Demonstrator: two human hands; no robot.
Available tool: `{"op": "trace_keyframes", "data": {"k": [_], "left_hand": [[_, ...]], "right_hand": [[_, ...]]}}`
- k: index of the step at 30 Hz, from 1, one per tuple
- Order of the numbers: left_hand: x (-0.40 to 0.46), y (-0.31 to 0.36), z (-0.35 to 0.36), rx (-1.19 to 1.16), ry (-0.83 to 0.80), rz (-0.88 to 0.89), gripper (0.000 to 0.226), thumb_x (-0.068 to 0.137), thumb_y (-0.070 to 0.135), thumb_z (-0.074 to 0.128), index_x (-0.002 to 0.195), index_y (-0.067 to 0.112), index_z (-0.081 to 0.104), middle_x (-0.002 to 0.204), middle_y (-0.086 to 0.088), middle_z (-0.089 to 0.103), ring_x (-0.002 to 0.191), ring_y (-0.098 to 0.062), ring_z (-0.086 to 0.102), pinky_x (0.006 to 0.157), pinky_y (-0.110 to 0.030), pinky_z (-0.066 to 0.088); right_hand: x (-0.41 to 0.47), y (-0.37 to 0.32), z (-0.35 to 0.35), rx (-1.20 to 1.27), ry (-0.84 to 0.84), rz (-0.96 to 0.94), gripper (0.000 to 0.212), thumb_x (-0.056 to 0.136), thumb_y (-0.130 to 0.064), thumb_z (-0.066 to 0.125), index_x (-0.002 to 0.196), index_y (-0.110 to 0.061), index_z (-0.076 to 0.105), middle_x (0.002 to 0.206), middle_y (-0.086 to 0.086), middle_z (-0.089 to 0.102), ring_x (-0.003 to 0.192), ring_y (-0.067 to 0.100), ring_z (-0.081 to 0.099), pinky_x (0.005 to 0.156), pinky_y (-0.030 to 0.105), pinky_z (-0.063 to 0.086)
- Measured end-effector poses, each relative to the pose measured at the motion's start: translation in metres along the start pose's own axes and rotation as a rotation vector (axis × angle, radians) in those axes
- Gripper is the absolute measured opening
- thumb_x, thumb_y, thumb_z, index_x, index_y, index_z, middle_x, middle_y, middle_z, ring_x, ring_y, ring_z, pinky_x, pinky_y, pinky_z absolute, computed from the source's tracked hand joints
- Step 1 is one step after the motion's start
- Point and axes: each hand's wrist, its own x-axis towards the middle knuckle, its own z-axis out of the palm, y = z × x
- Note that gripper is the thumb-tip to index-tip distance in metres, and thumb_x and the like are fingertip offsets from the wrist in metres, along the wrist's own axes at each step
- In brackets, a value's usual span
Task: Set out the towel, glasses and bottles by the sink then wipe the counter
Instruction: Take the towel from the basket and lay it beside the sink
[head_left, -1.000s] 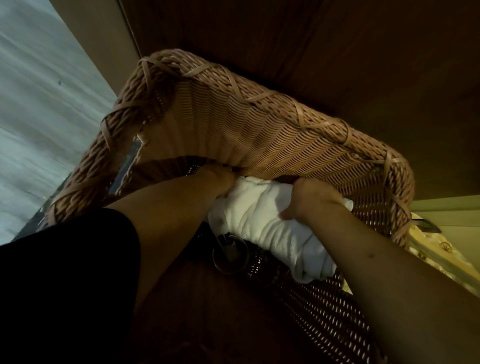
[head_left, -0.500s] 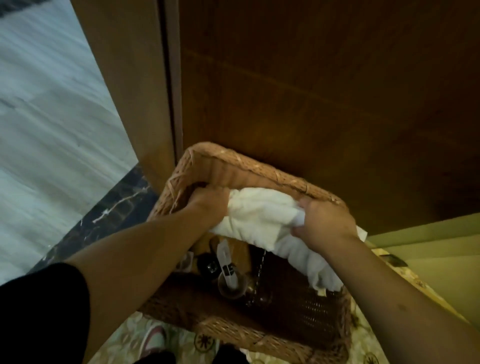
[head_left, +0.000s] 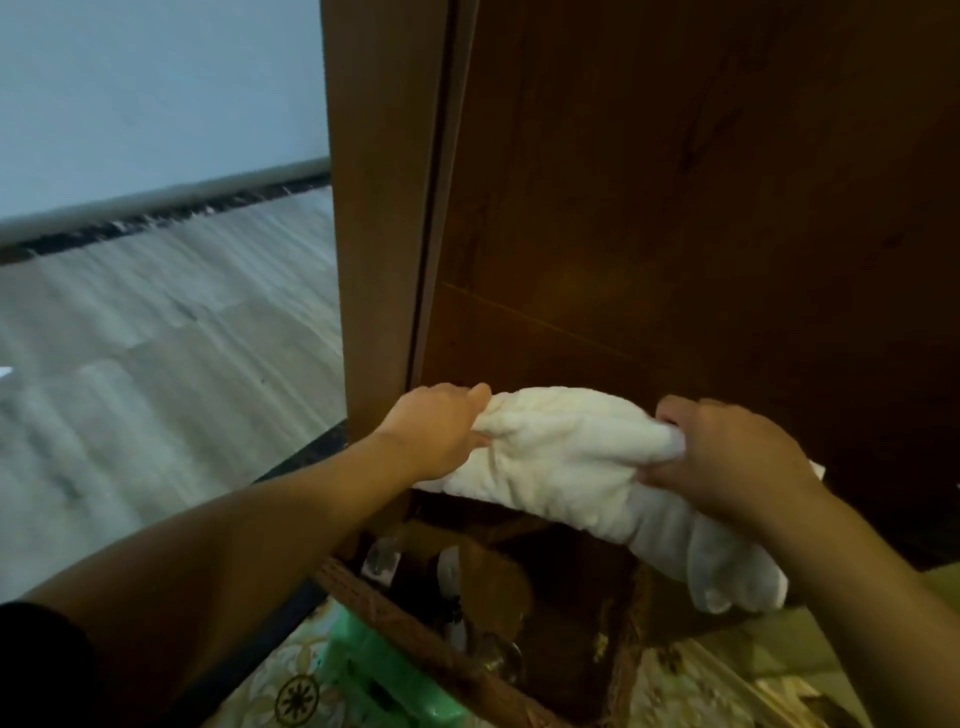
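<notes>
A rolled white towel (head_left: 566, 457) hangs in the air in front of a dark wooden door, held at both ends. My left hand (head_left: 436, 431) grips its left end and my right hand (head_left: 727, 457) grips it near the right, with a loose tail drooping below. Under the towel stands a brown wicker basket (head_left: 415, 639) on the floor. Inside it I make out small bottles (head_left: 382, 561) and a glass (head_left: 498, 660), dim and partly hidden by the towel and my arms.
A dark wooden door (head_left: 701, 208) and its frame (head_left: 384, 208) fill the upper right. Grey tiled floor (head_left: 156, 364) stretches left to a pale wall. A green plastic object (head_left: 384, 670) lies on a patterned floor mat (head_left: 296, 696) beside the basket.
Both hands have lifted the towel up out of the basket. The view has risen, so the basket now sits lower and farther below the towel.
</notes>
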Motion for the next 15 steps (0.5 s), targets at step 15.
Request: {"op": "trace_keyframes", "data": {"k": [15], "left_hand": [[-0.297,0.025,-0.133,0.14,0.395,-0.63,0.024,0.087,0.058,0.054,0.09,0.035,0.048,0.081,0.012,0.051,0.068,-0.002,0.047,0.057,-0.022,0.039]], "right_hand": [[-0.026,-0.126,-0.048,0.235,0.163,-0.78,0.044,0.071,-0.061,0.076,0.095,-0.038,0.047,0.088,-0.01,0.051,0.079,0.015,0.053,0.06,0.032,0.038]]}}
